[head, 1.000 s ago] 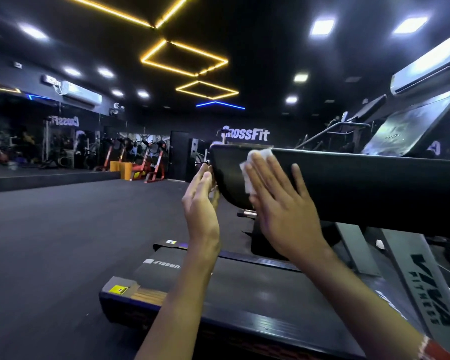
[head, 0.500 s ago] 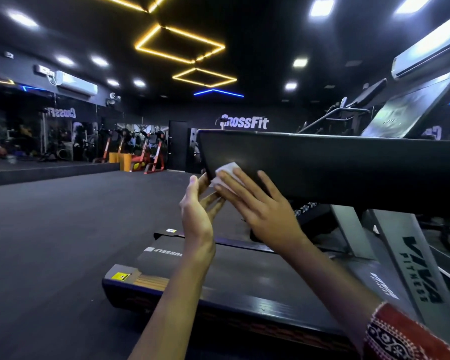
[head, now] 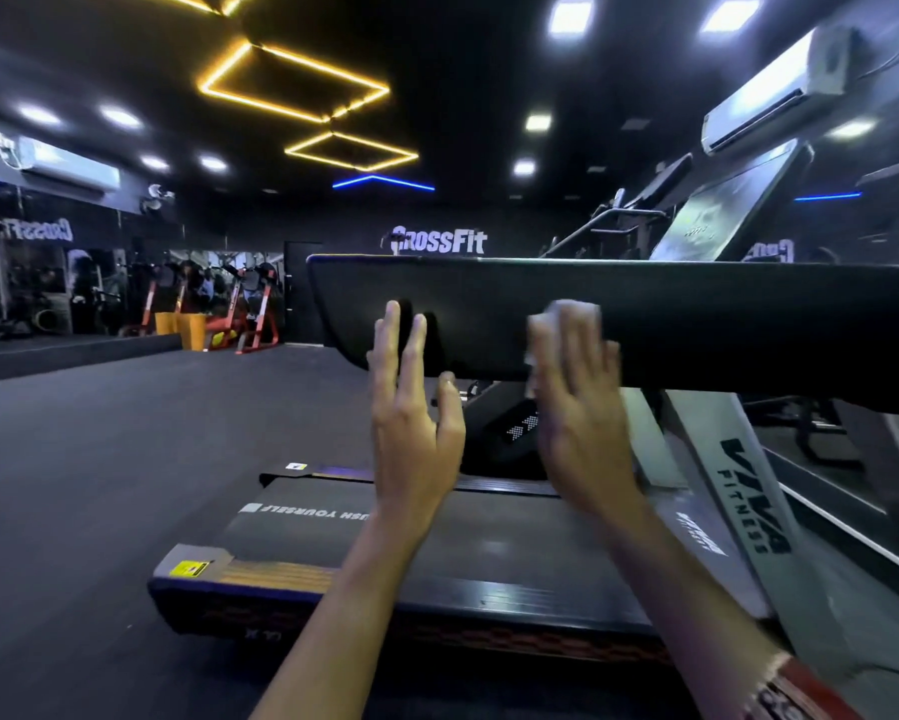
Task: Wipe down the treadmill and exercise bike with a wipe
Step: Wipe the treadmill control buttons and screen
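The right hand [head: 580, 407] lies flat on the white wipe [head: 567, 313] and presses it against the black top panel [head: 748, 330] of the treadmill [head: 748, 504]. Its fingers are straight and spread a little, and the hand looks blurry. The wipe peeks out above the fingertips. The left hand [head: 411, 413] is up just beside it, to the left, with straight fingers and nothing in it. It is not clear if it touches the panel. The belt [head: 515, 553] lies below both arms. Orange machines [head: 250, 314] stand far off by the wall.
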The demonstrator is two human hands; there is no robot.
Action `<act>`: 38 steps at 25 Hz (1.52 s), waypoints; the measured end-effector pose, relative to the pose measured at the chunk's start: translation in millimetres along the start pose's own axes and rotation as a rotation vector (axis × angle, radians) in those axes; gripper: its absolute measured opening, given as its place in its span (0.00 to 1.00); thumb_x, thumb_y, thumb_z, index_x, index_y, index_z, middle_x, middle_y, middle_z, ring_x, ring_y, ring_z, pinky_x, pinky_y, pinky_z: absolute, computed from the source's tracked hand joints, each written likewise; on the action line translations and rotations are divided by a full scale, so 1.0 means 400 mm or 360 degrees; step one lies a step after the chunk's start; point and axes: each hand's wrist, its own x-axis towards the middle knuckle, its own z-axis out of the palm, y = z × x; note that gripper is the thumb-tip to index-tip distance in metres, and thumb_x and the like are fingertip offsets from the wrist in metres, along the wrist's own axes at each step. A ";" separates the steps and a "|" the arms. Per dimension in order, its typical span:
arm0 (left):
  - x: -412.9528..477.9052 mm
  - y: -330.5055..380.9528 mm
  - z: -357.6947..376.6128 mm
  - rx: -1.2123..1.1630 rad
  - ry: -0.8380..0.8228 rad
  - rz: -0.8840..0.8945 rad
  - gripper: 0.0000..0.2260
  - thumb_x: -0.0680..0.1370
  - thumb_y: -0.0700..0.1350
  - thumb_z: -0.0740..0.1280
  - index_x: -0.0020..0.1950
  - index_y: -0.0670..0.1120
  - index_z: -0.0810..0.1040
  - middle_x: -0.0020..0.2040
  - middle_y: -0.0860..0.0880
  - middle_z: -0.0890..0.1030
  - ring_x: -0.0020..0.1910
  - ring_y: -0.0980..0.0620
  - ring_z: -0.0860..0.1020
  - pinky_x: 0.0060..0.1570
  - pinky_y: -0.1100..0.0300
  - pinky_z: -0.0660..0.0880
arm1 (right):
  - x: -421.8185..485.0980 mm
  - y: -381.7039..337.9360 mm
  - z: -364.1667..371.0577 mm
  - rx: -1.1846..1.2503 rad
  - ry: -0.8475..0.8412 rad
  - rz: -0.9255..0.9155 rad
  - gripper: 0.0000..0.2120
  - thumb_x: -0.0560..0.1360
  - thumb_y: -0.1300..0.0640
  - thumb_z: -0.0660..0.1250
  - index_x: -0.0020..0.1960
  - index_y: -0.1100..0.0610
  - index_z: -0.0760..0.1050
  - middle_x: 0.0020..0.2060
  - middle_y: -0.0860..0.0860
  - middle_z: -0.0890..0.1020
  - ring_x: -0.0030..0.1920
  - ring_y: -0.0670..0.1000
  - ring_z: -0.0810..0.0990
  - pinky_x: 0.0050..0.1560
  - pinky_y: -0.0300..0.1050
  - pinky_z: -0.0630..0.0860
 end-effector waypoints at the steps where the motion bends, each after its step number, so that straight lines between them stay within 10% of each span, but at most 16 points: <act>1: 0.010 -0.010 0.008 0.0089 -0.0037 0.0092 0.24 0.78 0.44 0.57 0.74 0.40 0.65 0.76 0.44 0.59 0.76 0.50 0.53 0.75 0.60 0.51 | 0.033 -0.026 0.004 0.0073 -0.0093 -0.0131 0.34 0.75 0.68 0.54 0.77 0.54 0.49 0.76 0.56 0.55 0.77 0.56 0.51 0.76 0.52 0.46; 7: 0.026 -0.025 0.055 0.0434 -0.0282 0.0505 0.26 0.79 0.46 0.57 0.75 0.39 0.59 0.77 0.42 0.56 0.76 0.50 0.50 0.75 0.57 0.45 | 0.003 0.128 -0.056 -0.0305 -0.0176 -0.0145 0.26 0.82 0.52 0.51 0.78 0.56 0.50 0.77 0.50 0.54 0.77 0.49 0.51 0.75 0.53 0.50; 11: 0.026 0.013 0.091 0.0430 -0.0339 0.0589 0.26 0.79 0.46 0.57 0.75 0.39 0.60 0.77 0.42 0.57 0.76 0.48 0.51 0.75 0.57 0.45 | -0.067 0.204 -0.079 -0.0379 -0.0008 0.0100 0.30 0.78 0.61 0.59 0.77 0.60 0.51 0.77 0.54 0.55 0.77 0.53 0.49 0.75 0.54 0.48; 17: 0.020 0.067 0.177 0.0371 -0.0262 0.0650 0.26 0.78 0.46 0.57 0.74 0.38 0.61 0.76 0.40 0.58 0.76 0.46 0.53 0.74 0.58 0.44 | -0.026 0.181 -0.103 -0.0434 -0.0105 -0.0321 0.31 0.75 0.67 0.55 0.77 0.57 0.55 0.76 0.51 0.58 0.76 0.49 0.56 0.74 0.52 0.54; 22: -0.007 0.150 0.282 0.0364 -0.0305 0.0900 0.24 0.78 0.45 0.59 0.73 0.38 0.65 0.74 0.38 0.61 0.75 0.42 0.57 0.74 0.53 0.49 | -0.132 0.435 -0.219 -0.0855 -0.0127 0.0299 0.34 0.78 0.60 0.63 0.78 0.60 0.50 0.77 0.53 0.52 0.77 0.50 0.49 0.75 0.55 0.47; 26: -0.007 0.218 0.357 0.0387 -0.0268 0.0920 0.24 0.78 0.46 0.59 0.73 0.38 0.66 0.74 0.37 0.61 0.74 0.42 0.57 0.74 0.53 0.48 | -0.144 0.473 -0.278 -0.0689 -0.0097 0.0685 0.27 0.82 0.51 0.46 0.77 0.62 0.49 0.77 0.57 0.53 0.77 0.54 0.49 0.74 0.56 0.46; 38: -0.006 0.313 0.487 0.0675 -0.0170 0.1047 0.25 0.80 0.50 0.54 0.75 0.40 0.62 0.75 0.40 0.62 0.75 0.45 0.58 0.74 0.51 0.50 | -0.135 0.434 -0.275 -0.0186 -0.0125 0.0614 0.25 0.83 0.60 0.48 0.78 0.60 0.47 0.78 0.53 0.48 0.78 0.50 0.43 0.76 0.46 0.38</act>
